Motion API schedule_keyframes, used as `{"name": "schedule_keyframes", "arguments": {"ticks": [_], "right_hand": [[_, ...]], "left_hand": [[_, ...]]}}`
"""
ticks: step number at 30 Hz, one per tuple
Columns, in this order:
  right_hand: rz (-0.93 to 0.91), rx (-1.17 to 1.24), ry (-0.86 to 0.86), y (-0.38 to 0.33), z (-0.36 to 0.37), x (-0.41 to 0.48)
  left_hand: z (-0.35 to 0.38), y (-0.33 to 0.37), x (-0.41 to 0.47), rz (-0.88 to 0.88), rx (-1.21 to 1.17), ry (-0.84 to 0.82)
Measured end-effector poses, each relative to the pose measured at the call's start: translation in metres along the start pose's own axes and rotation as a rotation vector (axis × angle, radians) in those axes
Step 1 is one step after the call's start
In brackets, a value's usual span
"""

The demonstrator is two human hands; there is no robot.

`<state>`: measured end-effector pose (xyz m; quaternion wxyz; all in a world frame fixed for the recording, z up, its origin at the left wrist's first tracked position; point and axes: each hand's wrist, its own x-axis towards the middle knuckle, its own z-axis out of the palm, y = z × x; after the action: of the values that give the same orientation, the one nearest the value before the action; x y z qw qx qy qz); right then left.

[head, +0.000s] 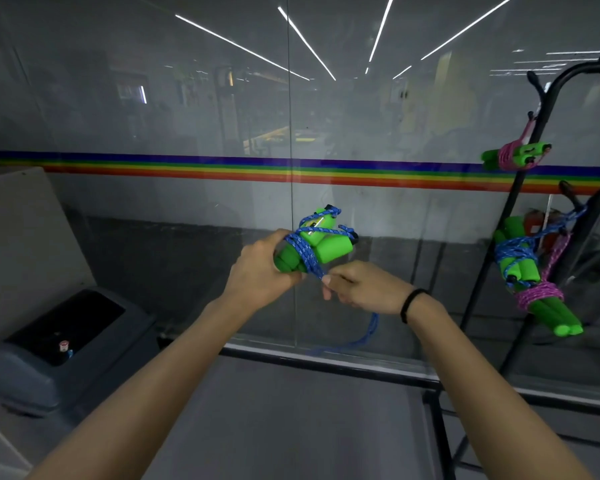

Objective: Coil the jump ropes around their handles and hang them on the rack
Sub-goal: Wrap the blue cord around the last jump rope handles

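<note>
no legible text: pale patch (pixel 315 224) on the green handles (pixel 329 249) and small round thing (pixel 63 346) in the grey bin (pixel 28 375) both too blurred to read

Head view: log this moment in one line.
step: coiling | left hand grip: holds green handles | right hand grip: pinches blue rope, tail hangs loose | rack: coiled bundles hung

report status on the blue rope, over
Left hand grips the green handles. Right hand pinches the blue rope, loose tail hanging. Rack to the right, path clear.
</note>
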<state>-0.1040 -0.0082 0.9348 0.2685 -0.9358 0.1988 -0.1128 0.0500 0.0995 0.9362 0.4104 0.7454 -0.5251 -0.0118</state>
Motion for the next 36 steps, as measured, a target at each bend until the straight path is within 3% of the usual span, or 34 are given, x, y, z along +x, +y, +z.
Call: {"name": "schedule_keyframes", "arguments": {"ticks": [5, 12, 14, 17, 21, 25, 30, 36], "right_hand": [[-0.05, -0.247, 0.048, -0.002, -0.011, 0.005], [-0.099, -0.303, 0.096, -0.018, -0.028, 0.001], [-0.139, -0.263, 0.071, -0.023, -0.036, 0.001], [-0.18, 0.049, -0.069, -0.024, -0.041, 0.001], [-0.17, 0.515, -0.071, -0.009, -0.034, 0.001], [-0.041, 0.842, 0.13, 0.008, -0.011, -0.01], [0.128, 0.698, 0.084, 0.01, 0.007, 0.003], [0.132, 0.495, -0.005, 0.011, 0.009, 0.0]], "left_hand": [[0.005, 0.005, -0.002, 0.02, 0.317, -0.016], [-0.002, 0.007, -0.003, 0.168, 0.471, -0.353], [-0.004, 0.01, -0.008, 0.241, 0.428, -0.486], [-0.009, 0.013, -0.013, 0.319, 0.266, -0.559], [-0.014, 0.019, -0.017, 0.311, -0.075, -0.54], [-0.009, 0.021, -0.017, 0.18, -0.26, -0.434], [-0.004, 0.012, -0.007, 0.084, -0.315, -0.293], [0.0, 0.003, 0.0, 0.004, -0.366, -0.167]]}}
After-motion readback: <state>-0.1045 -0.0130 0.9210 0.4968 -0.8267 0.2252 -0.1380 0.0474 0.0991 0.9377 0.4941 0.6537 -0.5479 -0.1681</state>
